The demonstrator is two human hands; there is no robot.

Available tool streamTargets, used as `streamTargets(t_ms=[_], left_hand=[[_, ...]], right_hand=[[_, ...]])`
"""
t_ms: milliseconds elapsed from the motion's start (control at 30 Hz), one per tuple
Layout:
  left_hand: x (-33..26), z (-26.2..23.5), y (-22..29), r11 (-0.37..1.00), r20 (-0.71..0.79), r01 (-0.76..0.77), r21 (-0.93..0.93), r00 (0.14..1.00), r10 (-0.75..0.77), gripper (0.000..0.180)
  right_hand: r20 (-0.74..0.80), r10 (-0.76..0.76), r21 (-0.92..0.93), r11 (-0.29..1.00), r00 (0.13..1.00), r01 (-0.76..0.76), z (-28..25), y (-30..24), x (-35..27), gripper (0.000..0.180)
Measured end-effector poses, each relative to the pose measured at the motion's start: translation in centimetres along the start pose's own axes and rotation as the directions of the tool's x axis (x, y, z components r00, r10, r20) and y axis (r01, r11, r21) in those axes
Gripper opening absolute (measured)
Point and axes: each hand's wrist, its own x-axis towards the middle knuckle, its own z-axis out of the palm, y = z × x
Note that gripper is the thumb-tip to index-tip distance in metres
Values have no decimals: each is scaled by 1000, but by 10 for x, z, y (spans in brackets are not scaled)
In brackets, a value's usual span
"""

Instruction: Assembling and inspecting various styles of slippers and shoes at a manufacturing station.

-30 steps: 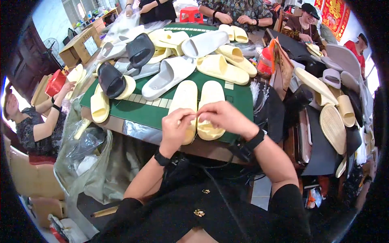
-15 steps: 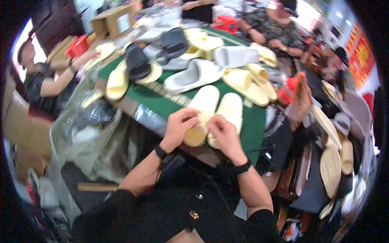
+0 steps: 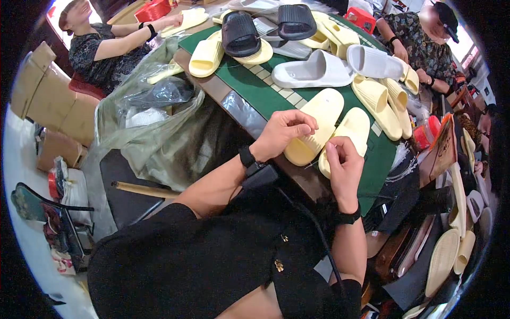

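A pair of pale yellow slide slippers lies side by side on the near edge of the green-topped table, the left slipper [image 3: 325, 109] and the right slipper [image 3: 355, 127]. Above the left slipper's strap, my left hand [image 3: 284, 133] is closed in a pinch of thumb and fingers. My right hand [image 3: 345, 165] is over the strap of the right slipper, its thumb and forefinger pressed together. What the fingertips hold is too small to make out. A thin pale strand shows between the two slippers near their open ends. Both wrists wear dark bands.
More slippers crowd the green table [image 3: 234, 85]: a grey slide [image 3: 311, 72], a black slide [image 3: 241, 34] and several yellow ones. A large clear plastic bag [image 3: 159, 138] hangs at the left. Two people sit across the table. Red spools [image 3: 426, 133] and loose soles [image 3: 442, 260] are at the right.
The whole view has swung, so the table and slippers appear farther right and higher. My fingertips have drawn slightly apart and lifted from the slipper straps.
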Motion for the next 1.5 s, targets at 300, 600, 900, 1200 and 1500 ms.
streamTargets(t_ms=[300, 600, 900, 1200, 1500], left_hand=[[-1, -6, -7, 998, 9, -34, -47, 999, 35, 14], [-2, -6, 14, 1000, -67, -8, 4, 998, 8, 8], [-14, -41, 53, 744, -77, -183, 642, 951, 301, 8], [32, -39, 68, 239, 263, -409, 880, 842, 471, 13], [123, -48, 38, -63, 769, -770, 635, 638, -48, 23]], right_hand=[[48, 0, 15, 1000, 999, 0, 6, 0, -4, 6], [82, 11, -61, 998, 997, -6, 3, -4, -3, 6], [68, 75, -109, 992, 995, -67, 0, 0, -1, 6], [45, 94, 25, 995, 995, -95, 4, 9, -1, 6], [52, 104, 60, 992, 993, -107, 4, 17, -4, 6]])
